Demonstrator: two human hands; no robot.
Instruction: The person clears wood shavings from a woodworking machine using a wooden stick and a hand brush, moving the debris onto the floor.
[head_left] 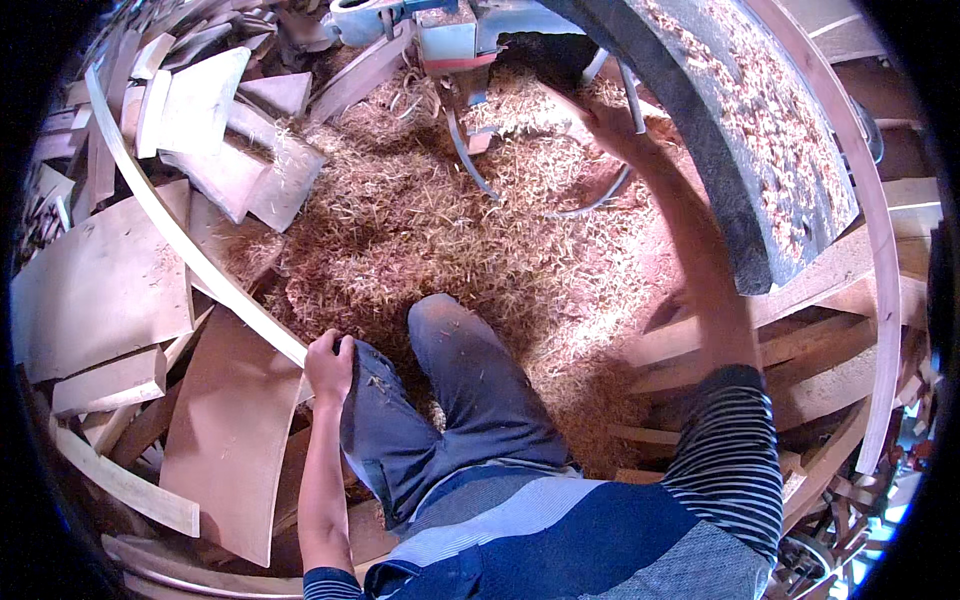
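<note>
My left hand [329, 366], beside my left knee, is closed around the near end of a long, pale wooden strip [200, 255]. The strip curves away to the far left over stacked boards. My right hand [612, 132] reaches forward beneath the edge of a dark grey machine table [745, 130]. It is close to a thin metal rod [631, 98]. Shade and blur hide its fingers, so I cannot make out whether it grips anything. Below it lies a deep heap of wood shavings [430, 210], with curved metal strips [466, 160] sticking out.
Wide boards [105, 280] and a large brown panel [225, 430] lie at the left. Light offcuts [205, 100] are piled at the far left. A blue-grey machine part [447, 38] stands at the top. Another long wooden strip [880, 250] and stacked planks [810, 350] are at the right.
</note>
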